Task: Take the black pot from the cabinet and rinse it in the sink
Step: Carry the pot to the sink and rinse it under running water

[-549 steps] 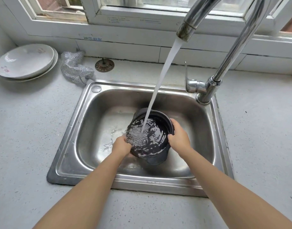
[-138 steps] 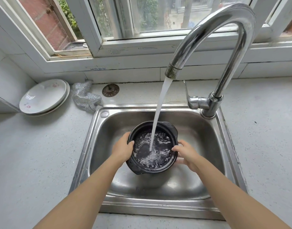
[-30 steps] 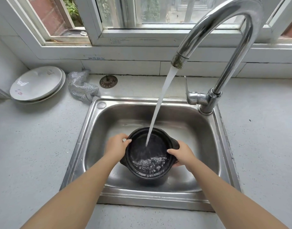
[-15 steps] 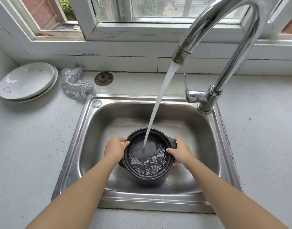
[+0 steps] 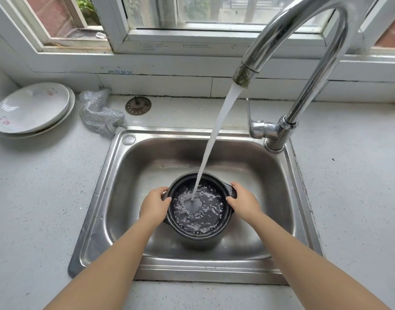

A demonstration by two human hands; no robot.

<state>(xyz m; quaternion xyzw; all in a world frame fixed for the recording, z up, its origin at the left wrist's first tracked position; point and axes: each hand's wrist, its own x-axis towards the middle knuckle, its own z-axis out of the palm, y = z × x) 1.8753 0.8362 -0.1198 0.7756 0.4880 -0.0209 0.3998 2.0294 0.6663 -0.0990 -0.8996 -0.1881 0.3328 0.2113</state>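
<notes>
The black pot (image 5: 197,222) sits low in the sink (image 5: 98,220), a little toward 6 o'clock from the middle of the basin, with its mouth facing up. The stream from the faucet (image 5: 279,41) lands near the middle of the pot, and shallow foaming water covers the bottom.

Both hands hold the pot. The left hand (image 5: 155,205) grips the rim at 9 o'clock, fingers curled around the edge and the thumb over the top. The right hand (image 5: 244,203) grips at 3 o'clock, where a small side handle shows just behind the fingers. So the pot lies directly between the two hands, and the line from one grip to the other runs from 9 to 3 o'clock. Neither hand looks nearer than the other.

I judge that rinsing is in progress. The next move is probably to swirl or tip the water out, and this grip line would be the axis for tipping toward 12 or 6 o'clock.

On the bench at 10 o'clock lie stacked white plates (image 5: 31,108), a metal scouring cloth (image 5: 98,113) and a drain strainer (image 5: 138,105).
</notes>
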